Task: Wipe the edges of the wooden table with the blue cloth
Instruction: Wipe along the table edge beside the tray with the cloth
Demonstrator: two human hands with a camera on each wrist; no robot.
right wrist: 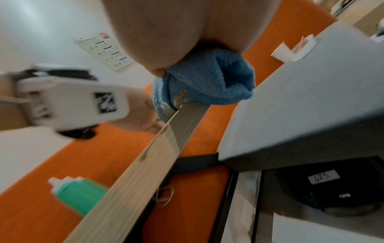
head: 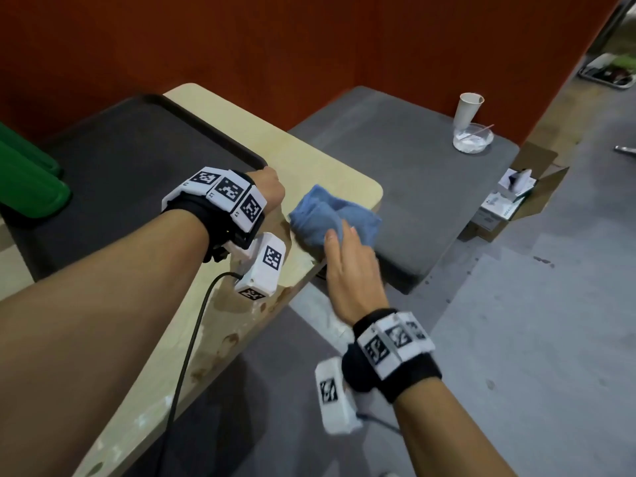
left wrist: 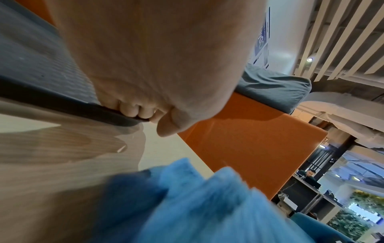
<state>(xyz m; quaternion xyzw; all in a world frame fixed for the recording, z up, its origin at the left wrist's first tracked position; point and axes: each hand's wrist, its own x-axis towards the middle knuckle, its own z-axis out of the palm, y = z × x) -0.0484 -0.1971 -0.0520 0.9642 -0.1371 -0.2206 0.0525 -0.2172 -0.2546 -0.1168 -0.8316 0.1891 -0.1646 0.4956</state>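
The blue cloth (head: pixel 330 211) is bunched over the right edge of the light wooden table (head: pixel 320 163), near its rounded far corner. My right hand (head: pixel 347 270) grips the cloth and holds it against that edge. In the right wrist view the cloth (right wrist: pixel 207 82) wraps over the table's thin side (right wrist: pixel 135 172), under my palm. My left hand (head: pixel 272 187) sits just left of the cloth. Its fingers (left wrist: pixel 133 110) curl over the rim of a dark tray (left wrist: pixel 62 102) lying on the table. The cloth (left wrist: pixel 207 205) is blurred in the left wrist view.
The dark tray (head: pixel 120 160) covers most of the tabletop, with green bottles (head: pixel 24 180) at its left. A lower grey bench (head: pixel 413 187) right of the table carries a paper cup (head: pixel 468 108) and a clear bowl (head: pixel 473 137). A cardboard box (head: pixel 516 194) stands on the floor. An orange partition runs behind.
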